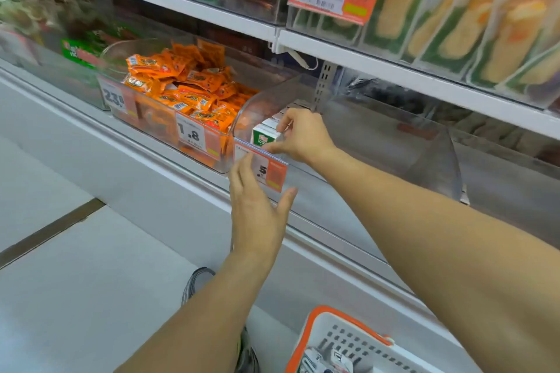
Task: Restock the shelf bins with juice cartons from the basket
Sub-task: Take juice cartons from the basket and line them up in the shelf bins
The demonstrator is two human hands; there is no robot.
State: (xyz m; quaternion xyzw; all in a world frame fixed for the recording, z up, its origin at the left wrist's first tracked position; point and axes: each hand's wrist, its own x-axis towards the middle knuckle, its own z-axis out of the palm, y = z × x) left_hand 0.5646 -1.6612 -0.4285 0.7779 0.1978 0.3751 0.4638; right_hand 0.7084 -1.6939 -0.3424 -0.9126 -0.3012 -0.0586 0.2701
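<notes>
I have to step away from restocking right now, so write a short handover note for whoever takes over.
Right hand: pinches a green-and-white juice carton, upright at the front left corner of the clear bin.
Left hand: open, holds nothing, in front of the bin's price tag.
Basket: on the floor at lower right, with some items inside; too little shows to count them.
Done: that carton is in the bin, more white cartons behind it.
Left: release it, then move the rest from the basket; the bin has much free room to the right.
</notes>
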